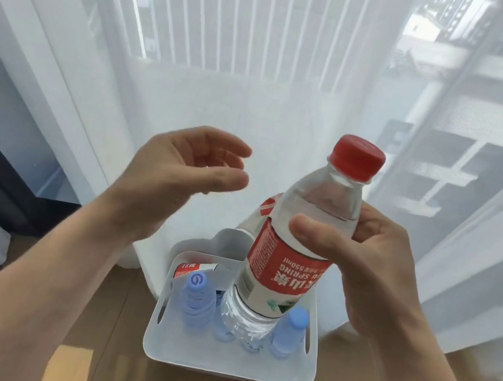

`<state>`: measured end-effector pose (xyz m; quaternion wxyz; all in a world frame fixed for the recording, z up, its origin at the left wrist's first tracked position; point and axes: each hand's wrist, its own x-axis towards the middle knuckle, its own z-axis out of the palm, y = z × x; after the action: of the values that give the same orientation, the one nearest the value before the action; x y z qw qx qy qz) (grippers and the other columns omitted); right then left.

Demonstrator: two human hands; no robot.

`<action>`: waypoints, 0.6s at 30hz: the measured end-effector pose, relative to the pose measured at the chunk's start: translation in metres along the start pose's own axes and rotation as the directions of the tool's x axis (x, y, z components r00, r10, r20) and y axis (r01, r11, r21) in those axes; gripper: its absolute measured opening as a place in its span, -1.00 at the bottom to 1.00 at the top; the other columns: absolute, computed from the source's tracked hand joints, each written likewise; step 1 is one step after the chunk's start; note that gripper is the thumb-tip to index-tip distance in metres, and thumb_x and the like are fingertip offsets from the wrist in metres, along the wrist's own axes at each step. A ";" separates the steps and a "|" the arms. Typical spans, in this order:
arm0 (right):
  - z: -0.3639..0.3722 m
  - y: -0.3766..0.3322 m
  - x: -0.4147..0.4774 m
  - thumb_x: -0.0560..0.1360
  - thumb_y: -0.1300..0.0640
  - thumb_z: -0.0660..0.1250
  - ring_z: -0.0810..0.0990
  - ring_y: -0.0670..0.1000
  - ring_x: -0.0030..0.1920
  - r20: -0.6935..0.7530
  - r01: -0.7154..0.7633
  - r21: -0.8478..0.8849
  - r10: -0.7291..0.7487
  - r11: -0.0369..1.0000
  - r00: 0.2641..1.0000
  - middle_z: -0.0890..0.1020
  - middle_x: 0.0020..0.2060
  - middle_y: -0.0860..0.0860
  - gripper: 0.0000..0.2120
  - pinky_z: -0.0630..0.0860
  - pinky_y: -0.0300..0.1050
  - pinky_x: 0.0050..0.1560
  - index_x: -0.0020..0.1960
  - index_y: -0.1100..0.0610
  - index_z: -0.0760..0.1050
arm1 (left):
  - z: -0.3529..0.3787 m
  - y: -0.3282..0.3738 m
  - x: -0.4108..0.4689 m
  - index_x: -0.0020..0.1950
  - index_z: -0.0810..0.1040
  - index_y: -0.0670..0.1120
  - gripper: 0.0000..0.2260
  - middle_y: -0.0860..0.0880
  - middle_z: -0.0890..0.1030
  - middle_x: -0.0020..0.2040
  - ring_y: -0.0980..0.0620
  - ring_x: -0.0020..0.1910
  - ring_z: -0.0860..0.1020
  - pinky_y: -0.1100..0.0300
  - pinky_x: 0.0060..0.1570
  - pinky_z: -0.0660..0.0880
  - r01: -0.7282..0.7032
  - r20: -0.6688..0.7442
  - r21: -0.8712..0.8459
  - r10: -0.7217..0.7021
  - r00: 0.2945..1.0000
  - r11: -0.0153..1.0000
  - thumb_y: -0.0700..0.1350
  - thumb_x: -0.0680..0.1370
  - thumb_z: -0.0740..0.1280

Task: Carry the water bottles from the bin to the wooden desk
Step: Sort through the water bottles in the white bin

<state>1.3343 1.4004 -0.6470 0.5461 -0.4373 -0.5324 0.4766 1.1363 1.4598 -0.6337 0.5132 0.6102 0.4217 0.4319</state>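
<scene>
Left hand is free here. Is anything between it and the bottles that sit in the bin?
Nothing visible blocks the left hand from the blue-capped bottle at the bin's left side; the bin is open-topped. The red-capped bottle gripped by the right hand hangs over the bin's middle.

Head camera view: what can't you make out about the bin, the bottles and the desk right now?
Wooden desk: outside the head view, so its place is unknown.
Bin contents: the red-capped bottle in the right hand hides its middle; bottle count unclear.
Red-labelled bottle at the bin's back: only part of it shows behind a blue-capped bottle.
Left hand: fingertips blurred.
</scene>
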 end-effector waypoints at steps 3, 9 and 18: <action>0.002 0.003 0.004 0.09 0.01 0.53 0.72 0.03 -0.18 -0.096 -0.029 -0.014 0.027 0.999 0.995 0.75 -0.22 0.00 -0.64 0.61 -0.21 -0.21 -0.12 0.05 0.68 | 0.012 0.010 -0.012 -0.13 0.69 0.09 -0.75 0.11 0.73 -0.17 0.19 -0.17 0.64 0.40 -0.24 0.51 -0.048 0.192 0.260 -0.003 0.981 0.964 0.01 0.22 0.58; 0.002 0.006 0.007 0.01 -0.08 0.54 0.71 -0.03 -0.22 -0.278 -0.066 -0.026 0.057 0.997 0.959 0.73 -0.23 -0.02 -0.48 0.57 -0.25 -0.26 -0.08 0.09 0.62 | 0.040 -0.014 -0.018 -0.10 0.70 0.00 -0.74 0.10 0.72 -0.15 0.14 -0.16 0.68 0.35 -0.14 0.58 -0.030 0.004 0.179 0.030 1.000 0.983 -0.05 0.23 0.50; 0.003 0.005 0.008 0.02 -0.12 0.53 0.69 -0.16 -0.25 -0.364 -0.099 -0.097 0.058 0.990 0.930 0.72 -0.27 -0.08 -0.52 0.57 -0.32 -0.28 -0.12 0.06 0.64 | 0.031 -0.021 -0.010 -0.23 0.63 -0.12 -0.89 -0.01 0.68 -0.30 0.09 -0.26 0.63 0.30 -0.21 0.57 0.147 0.147 -0.060 -0.137 0.980 0.987 -0.21 0.29 0.49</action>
<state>1.3311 1.4087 -0.6504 0.5891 -0.5686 -0.4316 0.3786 1.1623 1.4445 -0.6589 0.5929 0.5892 0.4108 0.3641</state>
